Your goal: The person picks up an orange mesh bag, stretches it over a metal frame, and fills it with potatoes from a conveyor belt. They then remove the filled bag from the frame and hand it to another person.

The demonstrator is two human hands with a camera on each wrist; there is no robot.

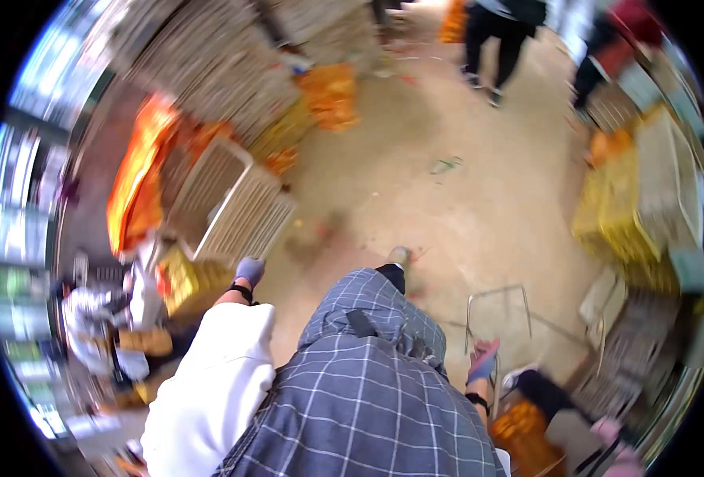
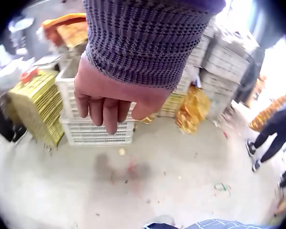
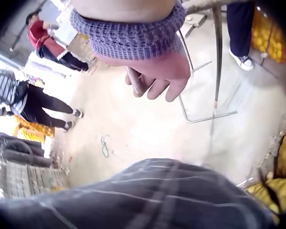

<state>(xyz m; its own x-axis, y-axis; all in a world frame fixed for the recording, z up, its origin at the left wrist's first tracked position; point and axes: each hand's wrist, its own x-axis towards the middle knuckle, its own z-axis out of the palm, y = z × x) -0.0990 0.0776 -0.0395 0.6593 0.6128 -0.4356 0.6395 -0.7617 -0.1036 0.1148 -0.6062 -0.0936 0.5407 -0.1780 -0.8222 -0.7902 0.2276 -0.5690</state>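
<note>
My left hand (image 1: 250, 271) hangs beside the white slatted crates (image 1: 248, 222). In the left wrist view the left hand (image 2: 115, 102) has loosely bent fingers and holds nothing, with a knitted purple cuff above it. My right hand (image 1: 483, 362) is low at my right side, near a thin metal frame (image 1: 499, 291). The right wrist view shows the right hand (image 3: 155, 78) with bent fingers and a narrow greyish shape beside them; whether that is a held thing or a finger, I cannot tell. Behind it stands the metal frame (image 3: 212, 118).
Yellow crates (image 1: 618, 199) stand at the right, with grey crates (image 1: 626, 342) below. Another yellow crate (image 2: 38, 102) is left of the white ones. Orange net bags (image 1: 328, 95) lie by stacked crates. Several people stand around, one seated or bending at lower right (image 1: 574, 433).
</note>
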